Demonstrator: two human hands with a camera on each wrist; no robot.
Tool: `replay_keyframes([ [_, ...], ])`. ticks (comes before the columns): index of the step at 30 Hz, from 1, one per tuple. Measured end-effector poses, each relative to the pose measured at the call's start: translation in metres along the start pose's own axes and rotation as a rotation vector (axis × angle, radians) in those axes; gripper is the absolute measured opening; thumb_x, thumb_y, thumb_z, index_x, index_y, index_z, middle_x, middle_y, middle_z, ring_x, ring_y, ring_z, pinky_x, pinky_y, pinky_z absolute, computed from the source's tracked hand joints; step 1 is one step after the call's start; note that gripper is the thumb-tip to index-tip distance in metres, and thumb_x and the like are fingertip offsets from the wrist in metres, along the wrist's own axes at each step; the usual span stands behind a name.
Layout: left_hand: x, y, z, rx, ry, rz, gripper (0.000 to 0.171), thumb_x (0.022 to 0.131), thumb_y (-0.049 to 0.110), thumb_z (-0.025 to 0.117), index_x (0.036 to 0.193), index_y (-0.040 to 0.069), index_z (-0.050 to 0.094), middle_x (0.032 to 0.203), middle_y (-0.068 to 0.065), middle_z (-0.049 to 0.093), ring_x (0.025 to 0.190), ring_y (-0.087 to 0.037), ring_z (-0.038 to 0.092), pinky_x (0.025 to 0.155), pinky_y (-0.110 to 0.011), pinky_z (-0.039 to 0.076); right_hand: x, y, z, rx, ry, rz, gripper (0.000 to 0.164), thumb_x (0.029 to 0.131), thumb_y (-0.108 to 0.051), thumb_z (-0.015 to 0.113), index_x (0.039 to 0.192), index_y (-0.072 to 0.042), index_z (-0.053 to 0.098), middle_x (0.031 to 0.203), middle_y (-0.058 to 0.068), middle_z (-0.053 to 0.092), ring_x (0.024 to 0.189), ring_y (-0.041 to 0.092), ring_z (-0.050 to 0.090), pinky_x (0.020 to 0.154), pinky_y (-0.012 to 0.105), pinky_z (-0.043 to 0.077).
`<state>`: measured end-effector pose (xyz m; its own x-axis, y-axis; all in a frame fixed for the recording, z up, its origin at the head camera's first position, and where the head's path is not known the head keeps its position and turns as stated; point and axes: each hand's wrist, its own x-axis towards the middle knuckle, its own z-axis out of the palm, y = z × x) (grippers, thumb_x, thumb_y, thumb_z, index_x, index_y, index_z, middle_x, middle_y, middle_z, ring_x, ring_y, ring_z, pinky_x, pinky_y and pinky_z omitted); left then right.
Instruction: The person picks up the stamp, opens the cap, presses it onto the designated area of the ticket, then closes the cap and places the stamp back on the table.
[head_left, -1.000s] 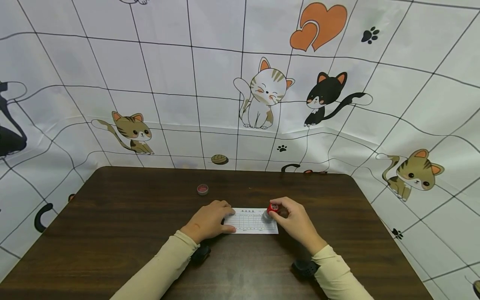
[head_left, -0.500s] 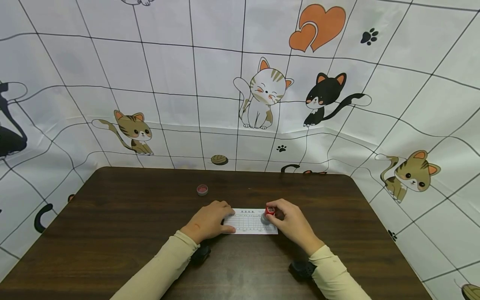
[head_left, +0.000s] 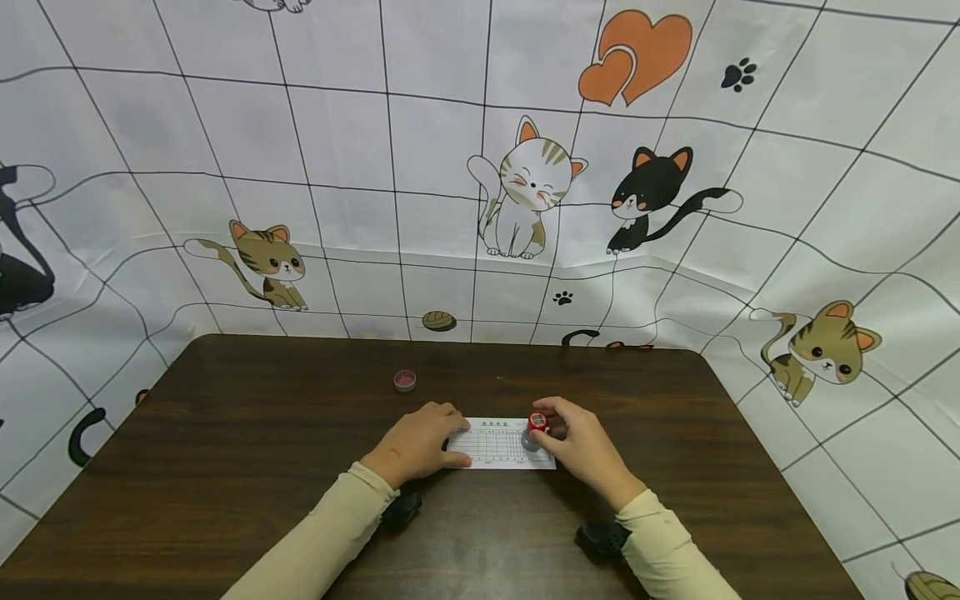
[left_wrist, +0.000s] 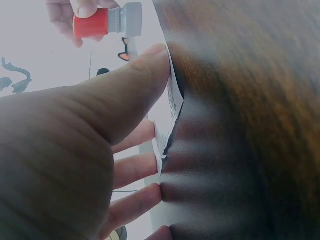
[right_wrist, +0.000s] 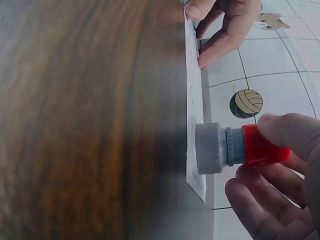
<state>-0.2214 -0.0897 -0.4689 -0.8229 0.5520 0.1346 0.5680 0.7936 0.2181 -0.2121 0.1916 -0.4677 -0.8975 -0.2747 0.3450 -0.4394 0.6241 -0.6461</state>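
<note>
A stamp with a red handle and grey base stands upright on a printed paper form, near the form's right end. My right hand pinches the red handle between thumb and fingers. In the right wrist view the grey base meets the paper. My left hand rests at the form's left end, its thumb and fingertips pressing the sheet. That end of the paper looks slightly lifted off the table in the left wrist view. The stamp's underside is hidden.
A small round open container with a reddish inside stands beyond my left hand on the dark wooden table. White sheeting printed with cats and grid lines hangs behind the table and down both sides.
The stamp and right hand have shifted slightly left over the form, and the stamp's red handle has come more upright. My left hand and the paper stay in place.
</note>
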Motion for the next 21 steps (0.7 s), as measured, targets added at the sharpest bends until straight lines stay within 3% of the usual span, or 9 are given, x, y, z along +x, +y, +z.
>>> replay_keyframes([
  [4, -0.0005, -0.0006, -0.0018, -0.011, 0.0, 0.006, 0.056, 0.085, 0.048, 0.082, 0.128, 0.013, 0.072, 0.127, -0.007, 0.067, 0.119, -0.028, 0.062, 0.097, -0.045, 0.054, -0.0001, -0.0014, -0.0007, 0.008, -0.004, 0.039, 0.033, 0.087, -0.009, 0.084, 0.117, -0.007, 0.072, 0.105, 0.004, 0.073, 0.087, 0.016, 0.071, 0.08, 0.036, 0.062],
  [15, 0.0, 0.0006, -0.0032, -0.005, -0.011, -0.004, 0.057, 0.085, 0.048, 0.082, 0.127, 0.012, 0.072, 0.126, -0.006, 0.067, 0.119, -0.028, 0.062, 0.098, -0.045, 0.054, 0.0013, 0.0003, 0.0004, -0.047, 0.029, 0.015, 0.024, 0.086, -0.012, 0.085, 0.108, -0.014, 0.075, 0.096, -0.005, 0.071, 0.078, 0.006, 0.063, 0.072, 0.026, 0.057],
  [21, 0.0004, 0.0018, -0.0029, -0.002, -0.016, -0.016, 0.056, 0.086, 0.048, 0.081, 0.128, 0.012, 0.072, 0.126, -0.006, 0.067, 0.119, -0.028, 0.061, 0.099, -0.046, 0.054, 0.0043, -0.0037, -0.0005, -0.046, -0.014, 0.045, 0.019, 0.086, -0.01, 0.085, 0.101, -0.014, 0.074, 0.089, -0.006, 0.068, 0.075, 0.008, 0.058, 0.068, 0.024, 0.052],
])
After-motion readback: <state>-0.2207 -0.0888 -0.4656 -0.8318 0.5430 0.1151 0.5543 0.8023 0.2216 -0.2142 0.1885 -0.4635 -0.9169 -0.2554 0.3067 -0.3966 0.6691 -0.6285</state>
